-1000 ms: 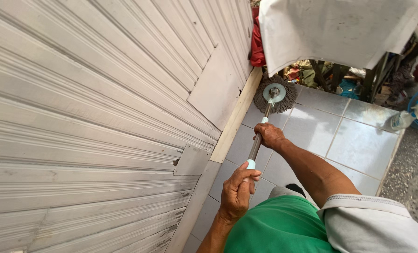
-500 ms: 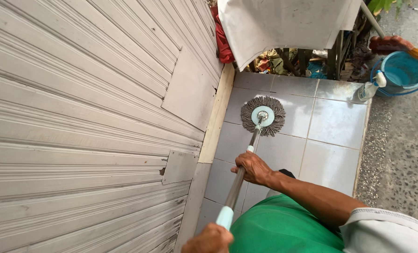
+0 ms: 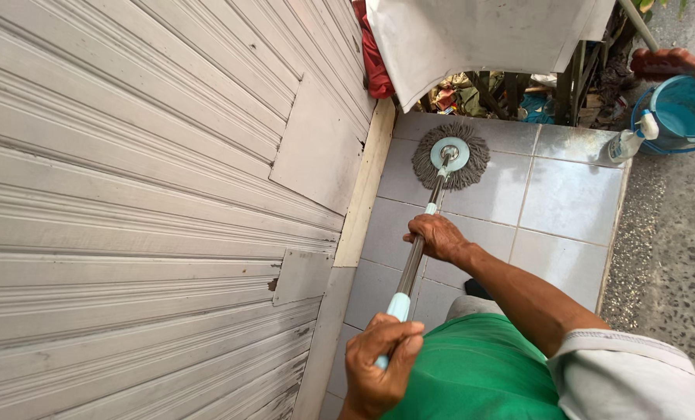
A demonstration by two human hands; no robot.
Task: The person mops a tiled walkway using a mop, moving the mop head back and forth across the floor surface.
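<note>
I hold a mop with a metal pole (image 3: pixel 411 264) and pale blue fittings. Its round head of grey strands (image 3: pixel 450 156) lies flat on the light grey floor tiles (image 3: pixel 567 198), close to the far edge by the hanging cloth. My right hand (image 3: pixel 438 236) grips the pole about halfway down. My left hand (image 3: pixel 380 365) is closed around the pale blue end of the handle, near my green shirt.
A ribbed grey roller shutter (image 3: pixel 145 179) fills the left, with a wooden sill (image 3: pixel 367 187) along its base. A white cloth (image 3: pixel 480 35) hangs over clutter at the back. A spray bottle (image 3: pixel 628 141) and a blue bucket (image 3: pixel 686 113) stand at the right, beside rough concrete.
The mop head has slid away from me across the tiles toward the back edge. Both hands moved forward along with the pole, and my left hand has come further into view.
</note>
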